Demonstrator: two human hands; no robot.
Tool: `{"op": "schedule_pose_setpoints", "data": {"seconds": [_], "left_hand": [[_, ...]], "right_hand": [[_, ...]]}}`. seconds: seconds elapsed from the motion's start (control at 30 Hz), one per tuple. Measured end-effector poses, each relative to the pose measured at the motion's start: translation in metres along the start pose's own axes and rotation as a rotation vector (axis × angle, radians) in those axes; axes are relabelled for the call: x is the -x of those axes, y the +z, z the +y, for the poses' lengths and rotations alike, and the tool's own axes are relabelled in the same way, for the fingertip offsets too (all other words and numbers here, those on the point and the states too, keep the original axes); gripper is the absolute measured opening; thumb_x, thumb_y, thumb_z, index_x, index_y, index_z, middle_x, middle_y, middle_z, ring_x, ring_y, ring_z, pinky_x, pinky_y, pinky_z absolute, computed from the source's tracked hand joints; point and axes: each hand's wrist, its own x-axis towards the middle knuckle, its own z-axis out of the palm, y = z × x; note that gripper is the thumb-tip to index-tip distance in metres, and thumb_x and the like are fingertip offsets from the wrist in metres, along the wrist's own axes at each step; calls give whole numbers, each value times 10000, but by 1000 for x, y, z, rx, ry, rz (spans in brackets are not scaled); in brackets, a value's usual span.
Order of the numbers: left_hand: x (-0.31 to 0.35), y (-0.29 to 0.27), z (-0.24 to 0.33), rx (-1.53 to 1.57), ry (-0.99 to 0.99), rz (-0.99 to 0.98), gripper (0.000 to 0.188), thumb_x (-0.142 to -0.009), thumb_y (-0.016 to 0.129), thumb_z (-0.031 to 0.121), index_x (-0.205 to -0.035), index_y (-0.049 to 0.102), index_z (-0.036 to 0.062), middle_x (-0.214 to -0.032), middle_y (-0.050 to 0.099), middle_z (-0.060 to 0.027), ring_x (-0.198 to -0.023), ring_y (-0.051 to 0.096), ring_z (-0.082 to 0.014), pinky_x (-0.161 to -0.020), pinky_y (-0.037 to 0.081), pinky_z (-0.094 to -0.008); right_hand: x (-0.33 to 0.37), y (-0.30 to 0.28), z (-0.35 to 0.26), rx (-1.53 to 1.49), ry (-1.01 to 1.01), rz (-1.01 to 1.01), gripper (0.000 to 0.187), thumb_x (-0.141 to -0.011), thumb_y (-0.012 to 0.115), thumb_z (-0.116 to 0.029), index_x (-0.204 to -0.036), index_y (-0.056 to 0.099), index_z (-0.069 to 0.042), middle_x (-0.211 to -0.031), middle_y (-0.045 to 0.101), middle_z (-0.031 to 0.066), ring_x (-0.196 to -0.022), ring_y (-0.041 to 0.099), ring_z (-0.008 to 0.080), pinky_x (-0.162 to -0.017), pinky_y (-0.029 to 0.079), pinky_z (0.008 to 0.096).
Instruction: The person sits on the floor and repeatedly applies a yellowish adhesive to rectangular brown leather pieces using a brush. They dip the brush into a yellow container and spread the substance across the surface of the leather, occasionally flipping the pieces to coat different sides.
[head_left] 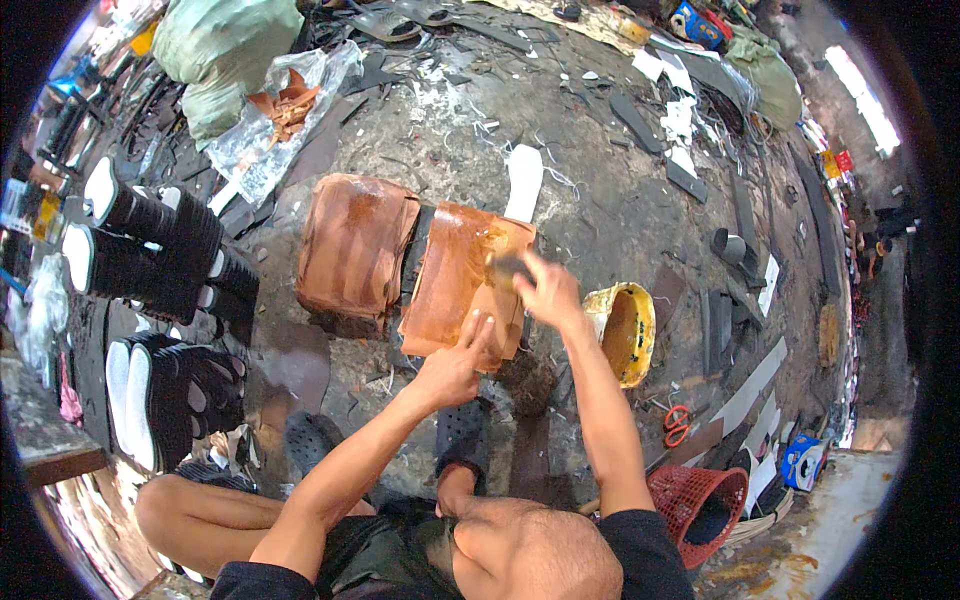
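Judging by the wet shine on the brown sheets (440,270), the step in hand looks like spreading a coating over their face. They lie on the floor (610,215), straight ahead of the person. At their six o'clock edge the left hand (452,374) presses down, fingers partly spread and pinching nothing. At three o'clock the right hand (550,290) is closed around a dark tool (508,268), perhaps a brush — too blurred to be sure. The next move seems to call for light, even strokes out to the margins, with the left fingers clear of the wet part.

A yellow tub (598,303) stands between three and four, close to the right forearm — easily knocked. A white insole (524,180) meets the sheets at one o'clock, where a stroke could smear it. Another brown pile (355,245) sits just beside, near nine. Farther off are scissors (677,425) at four, a red basket (680,485) beyond them, and black slippers (170,260) at nine.
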Motion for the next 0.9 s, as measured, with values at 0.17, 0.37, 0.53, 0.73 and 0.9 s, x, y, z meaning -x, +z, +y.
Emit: {"op": "schedule_pose_setpoints", "data": {"seconds": [0.17, 0.37, 0.53, 0.73, 0.9], "left_hand": [[31, -39, -43, 428, -281, 601, 424, -861, 676, 57, -1283, 646, 26, -1076, 732, -144, -915, 706, -227, -809, 546, -334], [44, -36, -64, 491, -632, 719, 446, -819, 736, 111, -1247, 660, 10, -1100, 682, -114, -999, 632, -181, -845, 507, -313], [47, 6, -73, 551, -695, 517, 624, -808, 749, 167, -1388, 572, 22, -1127, 649, -106, -892, 599, -184, -845, 505, -321], [38, -2, -50, 580, -650, 529, 573, -821, 744, 130, -1367, 593, 42, -1102, 663, -87, -771, 615, -126, -758, 532, -298], [58, 4, -74, 621, -642, 658, 416, -835, 712, 100, -1244, 684, 33, -1000, 698, -71, -781, 631, -128, -774, 534, -297]], "right_hand": [[110, 9, -45, -34, -206, -28, 289, -848, 699, -107, -1129, 654, -154, -908, 725, 103, -812, 699, 332, -688, 570, 440], [82, -27, -72, -347, 5, 84, 269, -911, 644, -166, -1180, 635, -167, -1084, 717, 150, -965, 685, 377, -779, 555, 474], [7, -1, -65, -4, -335, -259, 355, -854, 610, -120, -1202, 628, -189, -953, 714, 135, -889, 693, 354, -767, 556, 474], [-108, -21, 29, 228, 89, -107, 425, -894, 616, -270, -1318, 600, -266, -1071, 725, 159, -1009, 692, 356, -847, 544, 510], [-59, 12, -38, 72, -169, -185, 329, -888, 616, -213, -1204, 654, -294, -1003, 734, 94, -948, 701, 335, -755, 565, 481]]}}
